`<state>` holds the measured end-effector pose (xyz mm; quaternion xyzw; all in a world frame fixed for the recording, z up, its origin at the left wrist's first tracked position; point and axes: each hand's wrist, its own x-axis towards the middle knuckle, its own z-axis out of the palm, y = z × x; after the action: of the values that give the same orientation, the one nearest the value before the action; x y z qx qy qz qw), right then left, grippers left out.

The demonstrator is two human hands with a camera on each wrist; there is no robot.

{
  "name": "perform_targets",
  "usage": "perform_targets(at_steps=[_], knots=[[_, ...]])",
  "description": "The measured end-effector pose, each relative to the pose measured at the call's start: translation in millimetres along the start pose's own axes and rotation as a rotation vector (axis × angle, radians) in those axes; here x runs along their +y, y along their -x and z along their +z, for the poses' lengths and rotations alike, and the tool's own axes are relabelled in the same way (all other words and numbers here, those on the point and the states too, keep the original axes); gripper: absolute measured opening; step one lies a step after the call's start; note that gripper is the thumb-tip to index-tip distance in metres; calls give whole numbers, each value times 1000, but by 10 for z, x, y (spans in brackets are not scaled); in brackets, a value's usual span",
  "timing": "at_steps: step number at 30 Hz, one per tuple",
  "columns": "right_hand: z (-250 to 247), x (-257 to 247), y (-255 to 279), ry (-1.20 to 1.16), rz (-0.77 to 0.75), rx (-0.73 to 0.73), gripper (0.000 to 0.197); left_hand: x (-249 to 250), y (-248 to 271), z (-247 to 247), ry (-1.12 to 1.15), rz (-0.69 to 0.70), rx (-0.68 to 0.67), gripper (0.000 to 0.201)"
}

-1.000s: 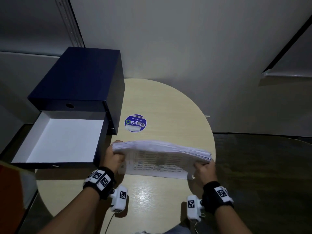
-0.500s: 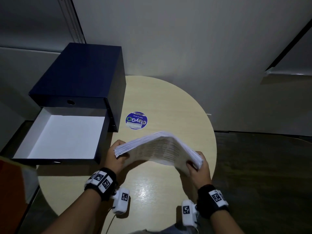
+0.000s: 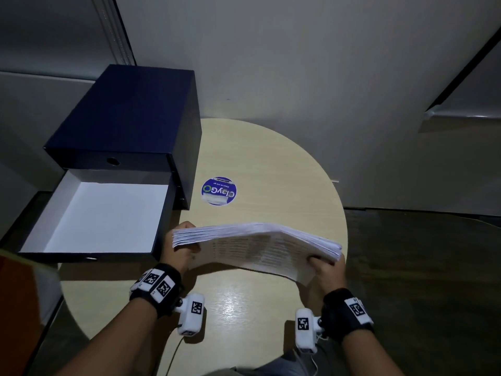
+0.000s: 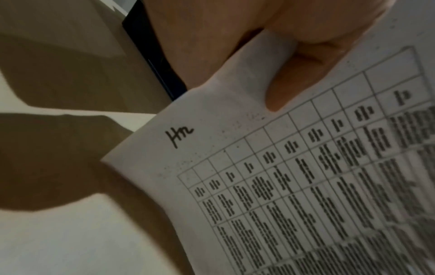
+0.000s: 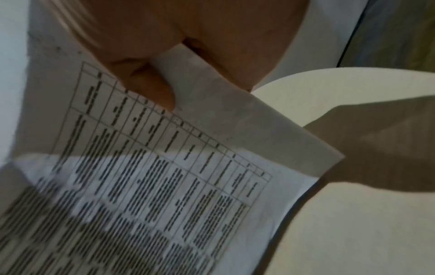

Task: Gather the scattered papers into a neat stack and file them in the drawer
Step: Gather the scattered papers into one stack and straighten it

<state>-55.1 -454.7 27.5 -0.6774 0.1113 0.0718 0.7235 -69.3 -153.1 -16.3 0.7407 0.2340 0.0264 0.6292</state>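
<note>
Printed paper stack; glossy wood-grain table

Open drawer left of papers, sticker behind.

A round table of pale wood stands against a grey wall. A round blue and white sticker lies flat on the table. The floor is dark.

Printed table text on the thick white paper stack too blurred to read. Stack hides most fingers of left hand & right hand. Round beige tabletop's near edge cut off.
</note>
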Motion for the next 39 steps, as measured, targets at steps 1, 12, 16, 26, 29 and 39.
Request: perform_targets(at_steps=[1,12,16,26,29,39], knots=[[-6,-6,-20,-8,-18,3,41,27,12,-1,-6,17,3,14],[-170,376,-285,185,36,23,49,-43,-29,-52,-57,16,-106,37],[-155,205,-293,258,-6,45,66,49,-8,-5,-39,41,-141,35],[701,-673,-364,1226,-716,-330,55,966,-39,295,-558,762,-168,20],[626,-774,-461,1148,-676,-287,34,1142,-40,204,-561,732,-213,15],[366,-944,-452,371,-507,-177,36,1119,-71,-127,313,346,-106,40]])
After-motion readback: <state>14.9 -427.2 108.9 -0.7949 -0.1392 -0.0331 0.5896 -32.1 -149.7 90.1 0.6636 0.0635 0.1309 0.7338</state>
